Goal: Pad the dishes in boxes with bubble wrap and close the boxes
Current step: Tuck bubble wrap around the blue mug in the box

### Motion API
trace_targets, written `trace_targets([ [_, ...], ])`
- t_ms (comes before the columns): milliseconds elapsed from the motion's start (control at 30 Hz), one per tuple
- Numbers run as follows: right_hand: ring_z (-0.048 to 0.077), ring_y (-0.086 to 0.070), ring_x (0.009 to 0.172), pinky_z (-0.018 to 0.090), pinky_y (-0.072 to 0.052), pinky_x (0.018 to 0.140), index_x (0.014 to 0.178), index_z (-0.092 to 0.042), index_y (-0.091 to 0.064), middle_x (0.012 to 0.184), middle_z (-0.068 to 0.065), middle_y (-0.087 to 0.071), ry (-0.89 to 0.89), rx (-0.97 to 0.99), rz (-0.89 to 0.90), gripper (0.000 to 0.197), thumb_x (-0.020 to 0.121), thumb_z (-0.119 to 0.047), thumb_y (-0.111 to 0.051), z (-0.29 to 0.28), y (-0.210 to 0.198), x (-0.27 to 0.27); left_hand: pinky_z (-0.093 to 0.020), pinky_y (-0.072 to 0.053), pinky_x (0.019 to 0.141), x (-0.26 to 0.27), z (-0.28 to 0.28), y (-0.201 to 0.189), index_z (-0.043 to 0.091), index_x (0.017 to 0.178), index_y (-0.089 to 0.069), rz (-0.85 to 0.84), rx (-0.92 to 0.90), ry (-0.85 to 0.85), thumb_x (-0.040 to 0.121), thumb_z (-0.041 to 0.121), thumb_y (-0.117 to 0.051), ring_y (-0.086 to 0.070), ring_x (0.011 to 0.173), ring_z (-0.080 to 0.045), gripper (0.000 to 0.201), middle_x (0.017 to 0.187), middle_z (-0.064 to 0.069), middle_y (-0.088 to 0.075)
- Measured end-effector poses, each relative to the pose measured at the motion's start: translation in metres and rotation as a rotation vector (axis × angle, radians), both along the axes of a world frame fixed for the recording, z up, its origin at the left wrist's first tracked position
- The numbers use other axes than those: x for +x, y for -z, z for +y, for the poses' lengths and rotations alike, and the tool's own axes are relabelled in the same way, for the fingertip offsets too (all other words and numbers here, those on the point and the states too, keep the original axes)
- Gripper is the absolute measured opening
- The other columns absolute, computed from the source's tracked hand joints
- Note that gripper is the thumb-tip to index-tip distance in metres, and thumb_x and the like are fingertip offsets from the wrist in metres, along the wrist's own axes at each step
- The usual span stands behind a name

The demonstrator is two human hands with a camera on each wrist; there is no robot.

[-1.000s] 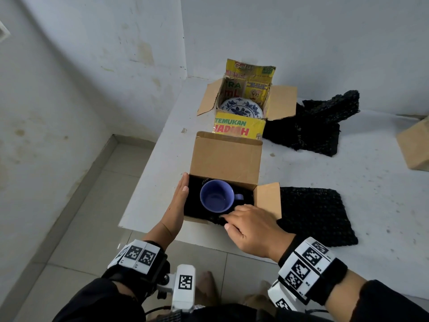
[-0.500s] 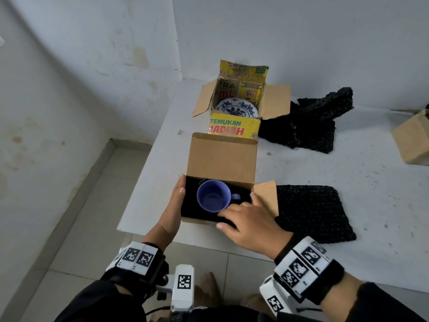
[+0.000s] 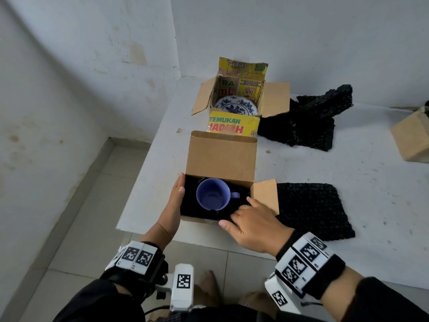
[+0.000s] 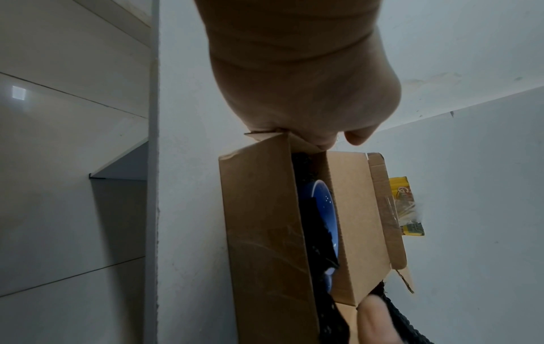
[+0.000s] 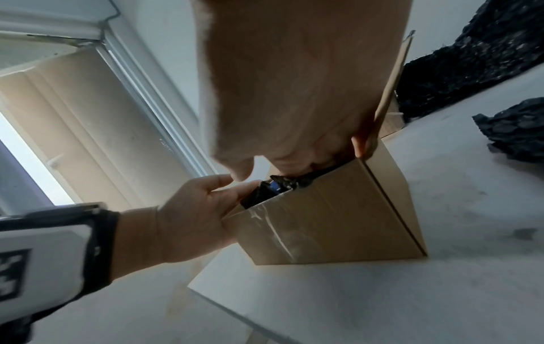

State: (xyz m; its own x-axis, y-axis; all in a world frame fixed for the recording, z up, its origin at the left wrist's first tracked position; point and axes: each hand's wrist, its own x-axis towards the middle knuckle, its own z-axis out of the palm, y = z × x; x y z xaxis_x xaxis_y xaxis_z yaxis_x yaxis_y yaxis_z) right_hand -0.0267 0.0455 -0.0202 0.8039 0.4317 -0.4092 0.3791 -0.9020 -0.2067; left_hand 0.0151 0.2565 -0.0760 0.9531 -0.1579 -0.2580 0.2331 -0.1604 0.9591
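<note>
A brown cardboard box [image 3: 221,156] stands open at the near edge of the white table [image 3: 301,173]. Inside it, a blue mug [image 3: 212,197] sits upright on black bubble wrap [image 3: 190,205]. My left hand [image 3: 174,205] lies flat against the box's left wall with straight fingers and its thumb at the rim. My right hand [image 3: 253,226] is at the near right corner, beside the raised right flap [image 3: 265,196]. Its fingertips press into the wrap and its thumb stays outside the front wall. The right wrist view shows those fingers [image 5: 294,160] bent onto the wrap.
A flat sheet of black bubble wrap [image 3: 311,210] lies right of the box. Behind stands an open yellow box [image 3: 234,127] holding a blue-patterned plate [image 3: 235,105]. Crumpled black wrap [image 3: 311,122] lies beside it. Another brown box [image 3: 412,140] sits far right. The floor drops off left of the table.
My right hand's fingers have spread from the front rim toward the near right corner inside the box. My left hand stays against the left wall.
</note>
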Motion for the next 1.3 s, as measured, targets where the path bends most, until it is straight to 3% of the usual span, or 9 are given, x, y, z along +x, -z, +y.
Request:
trace_targets([
  [167,0.021,-0.048,0.119,0.031,-0.019,0.114,0.105,-0.019,-0.067,0.111,0.000,-0.065,0.075,0.065,0.069,0.035,0.098,-0.035,-0.037,-0.009,-0.009,0.023,-0.042,-0.018,0.120,-0.002,-0.001,-0.004,0.027,0.151,-0.019,0.000,-0.010,0.003,0.087,0.063,-0.024,-0.021,0.143,-0.008,0.073,0.157,0.007,-0.023],
  [267,0.023,-0.050,0.108,0.032,-0.041,0.085,0.110,-0.024,-0.068,0.112,0.002,-0.060,0.120,0.165,-0.058,0.030,0.089,-0.011,-0.051,-0.013,-0.009,0.025,-0.043,-0.018,0.119,-0.001,0.000,-0.003,0.027,0.151,-0.018,0.008,-0.018,0.006,0.085,0.065,-0.026,-0.021,0.144,-0.008,0.077,0.157,0.007,-0.022],
  [400,0.026,-0.057,0.072,0.034,-0.042,0.049,0.074,-0.014,-0.067,0.074,0.002,-0.059,0.126,0.203,-0.207,0.025,0.064,0.008,-0.063,-0.009,0.001,0.016,-0.035,-0.014,0.120,-0.004,-0.003,-0.008,0.023,0.152,-0.013,0.004,-0.026,-0.004,0.088,0.053,-0.023,-0.015,0.144,-0.005,0.071,0.158,0.008,-0.015],
  [533,0.024,-0.055,0.094,0.036,-0.046,0.071,0.096,-0.012,-0.066,0.097,0.004,-0.063,0.073,0.087,-0.111,0.023,0.086,-0.013,-0.046,-0.003,0.003,0.007,-0.029,-0.013,0.120,-0.004,-0.003,-0.008,0.022,0.152,-0.012,0.009,-0.024,-0.003,0.088,0.051,-0.022,-0.013,0.144,-0.004,0.071,0.159,0.009,-0.013],
  [733,0.021,-0.043,0.108,0.033,-0.028,0.098,0.097,-0.015,-0.065,0.111,0.003,-0.052,0.018,-0.015,0.053,0.068,0.092,-0.053,-0.009,0.003,0.000,0.001,-0.038,-0.016,0.120,-0.002,0.000,0.000,0.025,0.151,-0.016,-0.018,-0.033,0.010,0.087,0.062,-0.026,-0.018,0.143,-0.004,0.075,0.157,0.010,-0.019],
  [933,0.020,-0.055,0.103,0.032,-0.044,0.077,0.112,-0.022,-0.062,0.113,-0.003,-0.058,0.156,0.235,0.072,0.040,0.098,-0.047,-0.034,-0.001,-0.009,0.010,-0.035,-0.015,0.120,-0.003,-0.001,-0.006,0.025,0.151,-0.017,0.002,-0.030,0.002,0.089,0.057,-0.026,-0.018,0.143,-0.004,0.071,0.158,0.009,-0.019],
  [1033,0.022,-0.054,0.111,0.033,-0.044,0.086,0.131,-0.032,-0.049,0.127,-0.005,-0.055,0.083,0.201,0.054,0.044,0.097,-0.052,-0.031,0.002,-0.012,0.001,-0.028,-0.014,0.119,-0.005,-0.003,-0.012,0.024,0.151,-0.015,0.010,-0.036,-0.006,0.088,0.053,-0.024,-0.016,0.143,-0.002,0.070,0.158,0.010,-0.016],
  [1167,0.033,-0.046,0.116,0.040,-0.035,0.095,0.132,-0.041,-0.043,0.129,0.008,-0.052,0.049,0.032,0.080,0.069,0.085,-0.070,-0.002,0.019,-0.007,0.001,-0.043,-0.018,0.120,-0.002,0.001,-0.003,0.027,0.151,-0.019,-0.012,-0.029,0.017,0.087,0.064,-0.027,-0.021,0.143,-0.008,0.074,0.157,0.008,-0.023],
  [1300,0.039,-0.031,0.128,0.051,-0.024,0.106,0.137,-0.050,-0.032,0.142,0.015,-0.036,0.146,-0.050,0.245,0.058,0.089,-0.067,-0.004,0.035,-0.001,0.005,-0.048,-0.020,0.118,-0.001,0.003,-0.001,0.028,0.150,-0.021,-0.012,-0.010,0.027,0.089,0.063,-0.028,-0.023,0.143,-0.012,0.071,0.156,0.006,-0.026],
])
